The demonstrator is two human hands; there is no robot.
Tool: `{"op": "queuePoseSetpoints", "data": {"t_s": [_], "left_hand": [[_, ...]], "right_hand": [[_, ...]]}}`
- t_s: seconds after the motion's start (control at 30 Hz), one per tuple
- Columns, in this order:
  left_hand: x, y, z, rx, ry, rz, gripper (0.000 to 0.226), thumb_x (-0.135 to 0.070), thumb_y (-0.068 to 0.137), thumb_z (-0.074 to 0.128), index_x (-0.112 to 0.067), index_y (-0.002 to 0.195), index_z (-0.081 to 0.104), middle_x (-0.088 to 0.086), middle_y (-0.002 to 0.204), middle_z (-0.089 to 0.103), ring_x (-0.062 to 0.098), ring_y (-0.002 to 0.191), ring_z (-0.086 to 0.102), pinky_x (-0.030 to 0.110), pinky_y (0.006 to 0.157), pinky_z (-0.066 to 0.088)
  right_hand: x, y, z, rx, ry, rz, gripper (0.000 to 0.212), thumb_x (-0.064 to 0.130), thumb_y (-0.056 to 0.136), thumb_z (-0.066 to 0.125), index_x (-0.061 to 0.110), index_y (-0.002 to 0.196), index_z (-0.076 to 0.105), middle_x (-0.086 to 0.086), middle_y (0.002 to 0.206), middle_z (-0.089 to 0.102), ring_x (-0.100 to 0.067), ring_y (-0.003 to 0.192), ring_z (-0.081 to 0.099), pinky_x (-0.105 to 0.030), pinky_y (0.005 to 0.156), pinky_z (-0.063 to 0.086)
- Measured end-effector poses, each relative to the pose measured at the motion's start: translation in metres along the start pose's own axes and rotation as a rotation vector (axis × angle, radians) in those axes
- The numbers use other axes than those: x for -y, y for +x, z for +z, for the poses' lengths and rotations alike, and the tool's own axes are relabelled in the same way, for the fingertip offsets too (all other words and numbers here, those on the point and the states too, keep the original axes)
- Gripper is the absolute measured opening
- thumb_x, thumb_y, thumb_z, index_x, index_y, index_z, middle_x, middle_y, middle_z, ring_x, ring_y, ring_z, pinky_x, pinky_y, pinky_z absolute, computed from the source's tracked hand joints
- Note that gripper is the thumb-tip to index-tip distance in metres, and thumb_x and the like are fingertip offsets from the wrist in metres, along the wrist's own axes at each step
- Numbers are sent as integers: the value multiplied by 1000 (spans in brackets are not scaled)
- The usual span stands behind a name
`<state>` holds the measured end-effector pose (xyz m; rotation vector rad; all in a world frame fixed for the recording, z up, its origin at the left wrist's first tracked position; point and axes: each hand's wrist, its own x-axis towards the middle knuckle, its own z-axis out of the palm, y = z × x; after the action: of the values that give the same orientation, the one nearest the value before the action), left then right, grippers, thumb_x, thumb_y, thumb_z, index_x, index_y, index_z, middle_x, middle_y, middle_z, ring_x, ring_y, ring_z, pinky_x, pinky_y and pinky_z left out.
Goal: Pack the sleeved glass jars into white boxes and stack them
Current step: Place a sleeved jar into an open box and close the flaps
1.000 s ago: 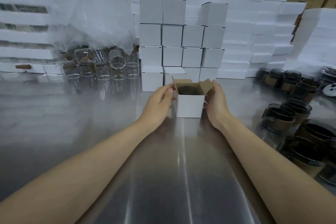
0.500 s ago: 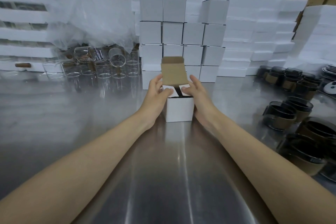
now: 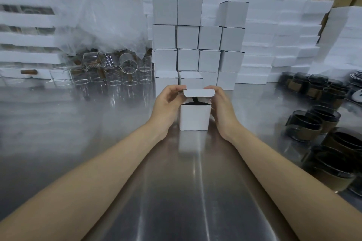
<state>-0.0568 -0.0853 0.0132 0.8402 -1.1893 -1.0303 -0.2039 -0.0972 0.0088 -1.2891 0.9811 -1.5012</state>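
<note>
A small white box (image 3: 195, 118) stands on the steel table at mid-frame. Its top lid (image 3: 198, 93) is folded forward over the opening, leaving a dark gap beneath. My left hand (image 3: 168, 103) grips the box's left side and pinches the lid's left corner. On the other side, my right hand (image 3: 220, 105) holds the box and the lid's right corner. Whatever is inside the box is hidden. Behind it rises a stack of closed white boxes (image 3: 197, 39). Sleeved glass jars (image 3: 313, 125) with dark rims and brown sleeves crowd the right side.
Bare clear glass jars (image 3: 109, 76) stand at the back left under crumpled clear plastic (image 3: 101, 11). White foam trays (image 3: 284, 35) pile up at the back and right, more foam racks (image 3: 25, 33) at the left. The steel table (image 3: 176, 191) stretches toward me.
The side flaps went from open to folded in, and the tall back lid, upright half a second ago, has now been bent forward over the box. Both hands moved up to the lid.
</note>
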Motion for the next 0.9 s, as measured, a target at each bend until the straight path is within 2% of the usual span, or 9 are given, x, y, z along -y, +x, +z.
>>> {"op": "queuePoseSetpoints", "data": {"t_s": [0.07, 0.17, 0.3, 0.4, 0.47, 0.6, 0.7, 0.77, 0.9], "left_hand": [[2, 0, 0, -5, 0, 7, 13, -5, 93, 59, -15, 100, 61, 0, 112, 66, 7, 96, 62, 9, 75, 46], [5, 0, 0, -6, 76, 37, 16, -9, 98, 52, -15, 109, 62, -5, 110, 65, 1, 97, 61, 9, 81, 45], [3, 0, -2, 3, 40, -33, 29, -20, 101, 41, -11, 115, 64, 0, 123, 64, 9, 113, 58, 23, 100, 43], [2, -3, -2, 58, 55, -55, 40, -45, 99, 42, -17, 122, 58, -3, 125, 61, 5, 114, 57, 29, 104, 41], [4, -5, -1, 66, 91, -30, 37, -44, 95, 52, -19, 122, 55, -2, 127, 58, 9, 119, 54, 35, 108, 40], [6, -6, -1, 107, 167, 31, 33, -38, 96, 48, -21, 124, 50, 5, 128, 55, 19, 122, 51, 38, 109, 37], [7, -6, -2, 143, 197, 52, 35, -35, 98, 45, -19, 129, 47, -1, 123, 55, -4, 107, 53, 17, 100, 39], [8, -4, -2, 157, 230, 52, 32, -31, 100, 44, -17, 129, 46, -7, 134, 49, -17, 104, 48, 4, 93, 35], [7, -1, -3, 158, 165, -6, 27, -25, 101, 46, -15, 126, 52, -12, 143, 41, 6, 134, 38, 29, 113, 30]], "right_hand": [[0, 0, -2, 25, 86, 14, 25, 33, 98, 41, 19, 93, 62, 2, 101, 68, -10, 95, 64, -25, 83, 45], [0, -4, 0, 74, -12, -67, 42, 54, 94, 43, 17, 104, 62, 7, 113, 65, 0, 103, 60, -19, 91, 43], [-4, -6, 4, 79, -150, -163, 5, 25, 94, 59, 21, 97, 58, 15, 100, 60, 10, 82, 57, -7, 73, 42], [-4, -7, 5, 107, -185, -203, 8, 21, 93, 62, 20, 100, 58, 14, 99, 60, 11, 78, 56, -5, 69, 42], [-4, -9, 6, 117, -248, -230, 10, 23, 92, 64, 24, 101, 59, 17, 103, 58, 14, 82, 53, -4, 73, 40], [0, -9, 5, 136, -319, -225, 12, 28, 91, 65, 31, 102, 62, 11, 117, 58, 15, 92, 50, -2, 80, 37], [5, -10, 5, 163, -329, -225, 14, 24, 91, 64, 26, 105, 65, 3, 121, 59, 12, 103, 49, 1, 80, 34], [6, -11, 5, 189, -325, -215, 13, 21, 92, 62, 27, 103, 67, 4, 119, 60, 4, 112, 49, 0, 83, 33], [7, -9, 2, 205, -292, -143, 21, 22, 99, 49, 24, 109, 68, 3, 129, 53, -5, 125, 45, -21, 105, 34]]}}
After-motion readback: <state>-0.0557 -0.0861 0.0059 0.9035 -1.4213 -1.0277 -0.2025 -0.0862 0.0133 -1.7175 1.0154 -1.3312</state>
